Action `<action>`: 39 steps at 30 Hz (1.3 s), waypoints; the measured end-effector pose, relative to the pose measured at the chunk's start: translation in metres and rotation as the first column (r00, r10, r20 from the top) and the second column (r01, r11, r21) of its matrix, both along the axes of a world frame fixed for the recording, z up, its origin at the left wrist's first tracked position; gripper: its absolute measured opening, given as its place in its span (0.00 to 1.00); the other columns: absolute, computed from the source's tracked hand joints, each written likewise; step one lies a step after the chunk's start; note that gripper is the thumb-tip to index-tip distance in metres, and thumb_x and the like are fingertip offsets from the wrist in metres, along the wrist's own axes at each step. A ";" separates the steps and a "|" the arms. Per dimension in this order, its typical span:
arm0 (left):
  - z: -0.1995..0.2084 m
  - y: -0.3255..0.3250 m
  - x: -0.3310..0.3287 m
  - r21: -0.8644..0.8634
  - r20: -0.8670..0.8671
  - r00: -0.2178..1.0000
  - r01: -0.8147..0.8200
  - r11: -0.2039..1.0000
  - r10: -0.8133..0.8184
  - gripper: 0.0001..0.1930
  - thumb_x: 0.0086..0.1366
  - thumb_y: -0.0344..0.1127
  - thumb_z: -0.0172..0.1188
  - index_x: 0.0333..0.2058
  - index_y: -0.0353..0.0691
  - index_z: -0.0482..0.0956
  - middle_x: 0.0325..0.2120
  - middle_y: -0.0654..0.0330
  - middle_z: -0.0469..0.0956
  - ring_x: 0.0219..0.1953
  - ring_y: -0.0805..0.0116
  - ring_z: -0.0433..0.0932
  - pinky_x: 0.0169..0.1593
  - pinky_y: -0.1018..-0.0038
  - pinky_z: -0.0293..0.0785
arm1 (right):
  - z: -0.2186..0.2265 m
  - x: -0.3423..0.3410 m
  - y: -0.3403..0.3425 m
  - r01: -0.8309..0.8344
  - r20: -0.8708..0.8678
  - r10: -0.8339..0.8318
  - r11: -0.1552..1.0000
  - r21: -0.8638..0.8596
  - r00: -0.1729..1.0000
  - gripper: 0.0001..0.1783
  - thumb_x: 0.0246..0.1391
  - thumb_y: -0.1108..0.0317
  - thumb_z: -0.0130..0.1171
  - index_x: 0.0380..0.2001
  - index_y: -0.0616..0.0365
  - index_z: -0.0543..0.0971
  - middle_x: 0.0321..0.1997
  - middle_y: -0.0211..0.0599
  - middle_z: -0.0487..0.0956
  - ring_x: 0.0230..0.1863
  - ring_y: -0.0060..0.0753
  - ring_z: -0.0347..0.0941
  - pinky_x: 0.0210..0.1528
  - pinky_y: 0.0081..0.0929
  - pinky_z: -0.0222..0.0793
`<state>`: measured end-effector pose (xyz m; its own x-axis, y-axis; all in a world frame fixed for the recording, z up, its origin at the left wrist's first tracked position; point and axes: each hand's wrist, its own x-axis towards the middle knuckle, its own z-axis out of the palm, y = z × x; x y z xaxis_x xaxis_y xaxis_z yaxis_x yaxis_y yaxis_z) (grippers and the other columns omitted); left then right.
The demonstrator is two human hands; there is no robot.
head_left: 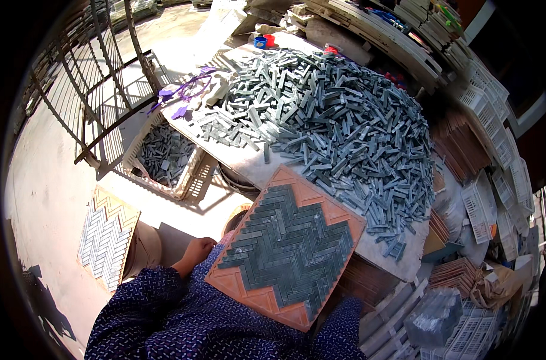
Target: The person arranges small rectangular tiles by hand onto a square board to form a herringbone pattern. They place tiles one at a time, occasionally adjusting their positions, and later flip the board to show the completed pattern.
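A square terracotta-coloured template board (291, 180) lies tilted before me, its near edge over my lap. Dark green-grey stone strips (285, 246) fill most of it in a herringbone pattern, leaving zigzag orange areas bare at two opposite corners. Just left of the board, my left hand (196, 251) rests low against my patterned clothing. Its fingers are curled in, and whatever they may hold is hidden. My right hand is out of sight. Beyond the board, a large heap of loose stone strips (321, 114) covers the table (258, 171).
A white plastic crate (192, 171) of stone pieces stands left of the table. Another patterned board (108, 240) rests on a bucket (146, 249). Purple cords (192, 90) and small blue (260, 42) and red cups (270, 40) lie beyond. Stacked terracotta boards (459, 144) and white baskets (480, 207) crowd the right.
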<state>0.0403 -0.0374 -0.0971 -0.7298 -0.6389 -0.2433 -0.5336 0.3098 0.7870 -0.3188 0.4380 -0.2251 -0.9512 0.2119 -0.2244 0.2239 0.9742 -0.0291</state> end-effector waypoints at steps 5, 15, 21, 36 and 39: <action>-0.010 -0.004 -0.007 -0.019 -0.001 0.999 0.044 0.999 -0.044 0.10 0.58 0.33 0.52 0.34 0.37 0.80 0.28 0.48 0.79 0.31 0.51 0.79 0.37 0.64 0.73 | 0.036 0.012 0.062 -0.094 0.036 0.089 0.985 0.144 0.995 0.27 0.38 0.48 0.67 0.33 0.63 0.80 0.30 0.47 0.80 0.32 0.48 0.78 0.36 0.41 0.73; -0.027 -0.001 -0.016 0.192 -0.062 0.998 -0.020 0.981 0.033 0.13 0.59 0.35 0.51 0.35 0.34 0.80 0.29 0.49 0.80 0.31 0.58 0.79 0.38 0.68 0.73 | 0.036 0.165 0.229 -0.199 0.008 0.205 0.938 0.284 0.979 0.28 0.31 0.51 0.70 0.32 0.62 0.79 0.27 0.42 0.79 0.27 0.46 0.76 0.34 0.35 0.74; -0.029 -0.006 0.002 0.085 -0.097 0.995 -0.020 0.996 0.028 0.10 0.58 0.32 0.53 0.33 0.34 0.80 0.26 0.52 0.80 0.28 0.62 0.79 0.36 0.70 0.73 | 0.046 0.226 0.135 -0.250 -0.295 0.158 0.918 -0.307 0.942 0.26 0.39 0.62 0.65 0.43 0.63 0.75 0.41 0.44 0.78 0.44 0.42 0.74 0.50 0.38 0.70; 0.099 -0.010 -0.052 0.337 -0.567 0.803 0.024 0.941 0.183 0.07 0.66 0.28 0.48 0.35 0.37 0.76 0.25 0.65 0.74 0.26 0.81 0.69 0.31 0.84 0.65 | 0.309 0.256 0.113 -0.372 0.043 -0.770 -0.356 -0.857 0.636 0.25 0.54 0.68 0.42 0.55 0.66 0.64 0.55 0.48 0.70 0.54 0.48 0.68 0.55 0.45 0.66; 0.138 0.043 -0.075 0.520 -0.594 0.796 0.271 0.810 0.116 0.07 0.66 0.31 0.50 0.36 0.36 0.76 0.26 0.64 0.74 0.27 0.79 0.70 0.33 0.81 0.67 | 0.339 0.252 0.083 -0.458 -0.019 -0.704 -0.441 -0.772 0.709 0.26 0.55 0.65 0.43 0.56 0.66 0.63 0.56 0.48 0.69 0.55 0.48 0.68 0.56 0.46 0.64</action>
<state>-0.0350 0.0052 0.0405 -0.8855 -0.4622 -0.0478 0.0856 -0.2633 0.9609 -0.0672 0.5211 0.1142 -0.8921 0.4518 -0.0031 -0.3030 -0.6033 -0.7377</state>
